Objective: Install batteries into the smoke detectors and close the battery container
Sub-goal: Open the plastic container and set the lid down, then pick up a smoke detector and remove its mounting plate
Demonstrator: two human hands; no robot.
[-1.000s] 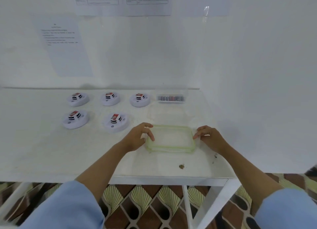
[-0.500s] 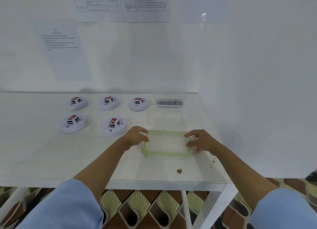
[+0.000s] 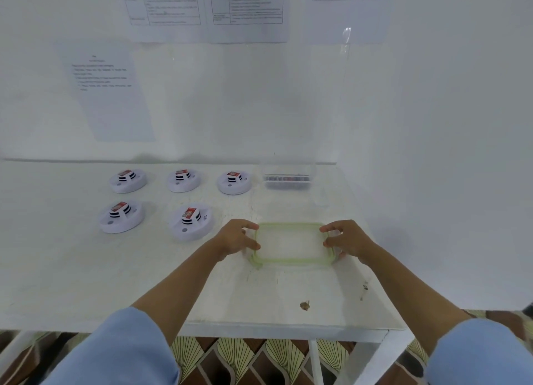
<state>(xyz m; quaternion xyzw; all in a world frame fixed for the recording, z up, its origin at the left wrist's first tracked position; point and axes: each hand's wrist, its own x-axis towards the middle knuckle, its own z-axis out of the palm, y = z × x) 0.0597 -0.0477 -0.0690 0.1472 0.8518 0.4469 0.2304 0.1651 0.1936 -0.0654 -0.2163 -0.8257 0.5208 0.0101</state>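
Observation:
A clear rectangular lid with a green rim [image 3: 292, 260] is held just over the white table. My left hand [image 3: 235, 239] grips its left end and my right hand [image 3: 347, 240] grips its right end. Behind it, near the wall, stands the clear battery container [image 3: 287, 179] with a row of batteries in its bottom and no lid on it. Several white round smoke detectors, each with a red-topped battery showing, lie in two rows on the left, the nearest one [image 3: 191, 222] just left of my left hand.
The white table [image 3: 72, 269] meets a back wall with taped papers [image 3: 106, 90] and a white side wall on the right. A small brown scrap [image 3: 305, 305] lies near the front edge. Patterned floor shows below the table.
Both hands have closed on the ends of the lid and lifted it a little off the table. The view has tilted slightly, so the table sits lower in frame.

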